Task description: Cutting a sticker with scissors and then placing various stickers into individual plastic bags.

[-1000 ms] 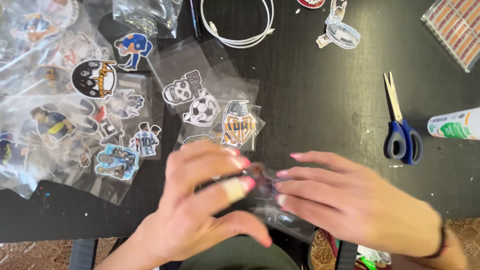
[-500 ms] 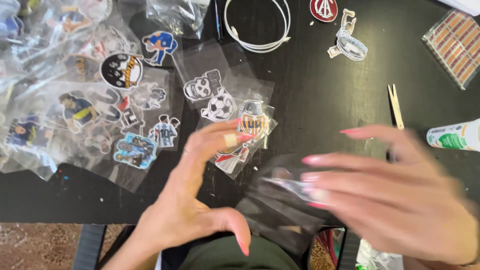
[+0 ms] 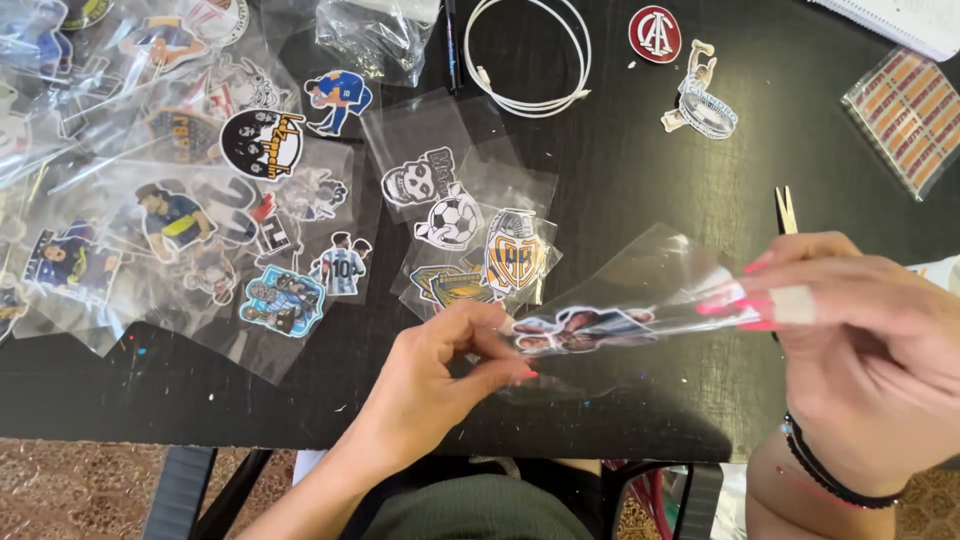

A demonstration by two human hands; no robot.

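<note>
Hands now apart vs. a sec ago: left hand (image 3: 445, 365) pinches sticker (image 3: 585, 328) end, right hand (image 3: 860, 330) grips clear sleeve (image 3: 650, 285) mouth, held above black table (image 3: 640, 190). Sticker looks approx. halfway inside; bagging underway.

1. A black, matt table top (image 3: 650, 200) fills nearly the whole view; its surface carries small pale flecks and specks of paint near the front edge.
2. Even light falls on it from above and gives soft glare on the clear plastic lying at the left.
3. Below the front edge, a strip of brown, mottled patterned floor (image 3: 70, 490) shows at the lower left and again at the lower right corner.
4. Dark, straight chair or table frame parts (image 3: 180, 490) stand under the edge.
</note>
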